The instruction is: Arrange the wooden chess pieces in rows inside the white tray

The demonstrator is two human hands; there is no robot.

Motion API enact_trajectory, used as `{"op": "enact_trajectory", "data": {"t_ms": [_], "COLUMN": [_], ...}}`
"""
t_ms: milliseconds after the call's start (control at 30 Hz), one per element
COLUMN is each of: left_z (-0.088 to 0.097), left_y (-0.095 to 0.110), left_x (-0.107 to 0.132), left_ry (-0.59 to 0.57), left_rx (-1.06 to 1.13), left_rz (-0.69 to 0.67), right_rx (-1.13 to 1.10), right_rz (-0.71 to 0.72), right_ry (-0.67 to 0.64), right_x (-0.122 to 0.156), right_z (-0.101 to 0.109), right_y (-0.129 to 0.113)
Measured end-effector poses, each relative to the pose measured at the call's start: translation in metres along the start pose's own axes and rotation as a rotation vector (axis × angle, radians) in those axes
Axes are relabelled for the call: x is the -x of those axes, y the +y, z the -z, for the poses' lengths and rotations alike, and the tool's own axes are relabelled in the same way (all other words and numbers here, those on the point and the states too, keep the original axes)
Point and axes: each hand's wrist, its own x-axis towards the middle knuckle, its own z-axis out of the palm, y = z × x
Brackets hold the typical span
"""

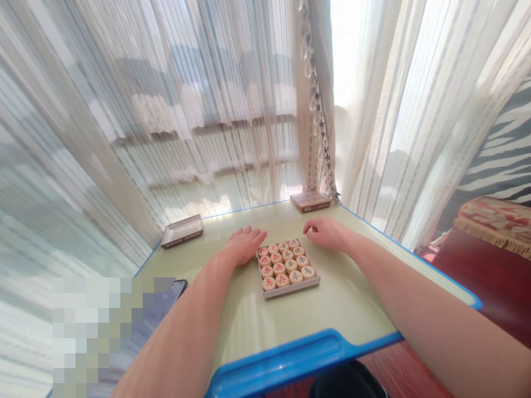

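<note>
A shallow box (291, 286) of round xiangqi pieces (287, 255) sits on the table between my hands. The pieces lie in rows with red characters on the left and dark ones on the right. My left hand (245, 246) rests flat, palm down, its fingers stretched out beside the box's far left corner; the fingertips come close to the box, and I cannot tell whether they touch it. Just off the far right corner is my right hand (326, 232), its fingers loosely bent with a gap between thumb and forefinger. Nothing shows in either hand.
An upturned box lid or tray (182, 231) lies at the table's far left. Another flat printed box (310, 202) is at the far right corner. A phone (179, 288) partly shows at left. The table (244, 315) has a blue raised edge; curtains (232, 110) hang behind.
</note>
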Motion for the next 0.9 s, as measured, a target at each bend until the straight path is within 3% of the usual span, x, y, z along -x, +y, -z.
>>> {"op": "enact_trajectory", "data": {"t_ms": [700,900], "left_z": [0.001,-0.002], "left_y": [0.005,0.008], "left_x": [0.001,-0.001], "left_ry": [0.020,0.065], "left_rx": [0.028,0.071], "left_rz": [0.059,0.147], "right_rx": [0.010,0.003], "right_rz": [-0.008,-0.019], "right_ry": [-0.014,-0.023], "right_x": [-0.019,-0.022], "right_z": [-0.015,-0.015], "right_y": [0.001,0.000]}}
